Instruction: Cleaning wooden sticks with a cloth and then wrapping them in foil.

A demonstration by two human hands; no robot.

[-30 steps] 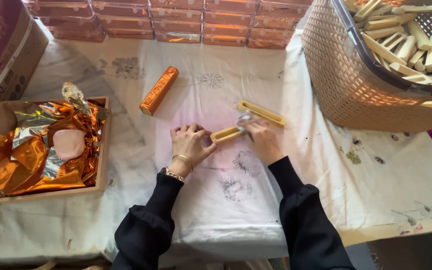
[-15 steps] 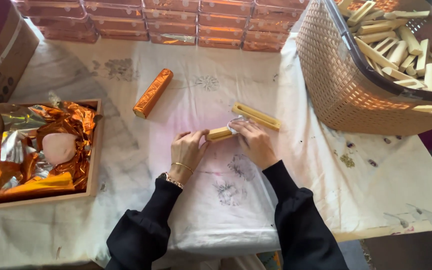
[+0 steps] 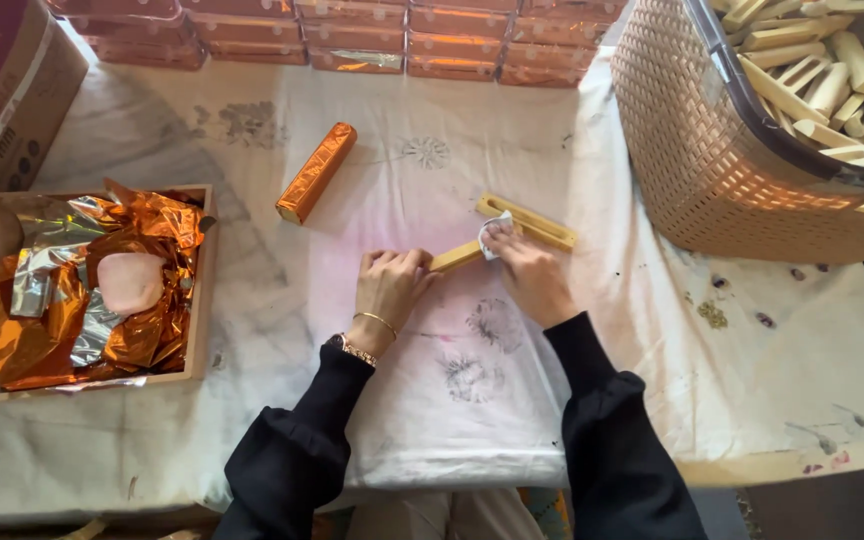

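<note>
White stained cloth over counter [image 3: 252, 330]; row of orange foil-wrapped boxes [image 3: 352, 40] along far edge. Woven basket [image 3: 712, 150] of wooden sticks far right; wooden tray [image 3: 199, 290] of crumpled orange foil left; foil-wrapped bar [image 3: 316, 172] far left of centre. Compared with half a second ago: same grip, hands barely shifted. Left hand [image 3: 390, 288] clamped on near-left end of wooden stick [image 3: 455, 258]; right hand [image 3: 530, 275] presses white cloth pad [image 3: 493, 236] on it. Stick centre of counter, long axis near-left to far-right, touching slotted wooden piece [image 3: 527, 222].
</note>
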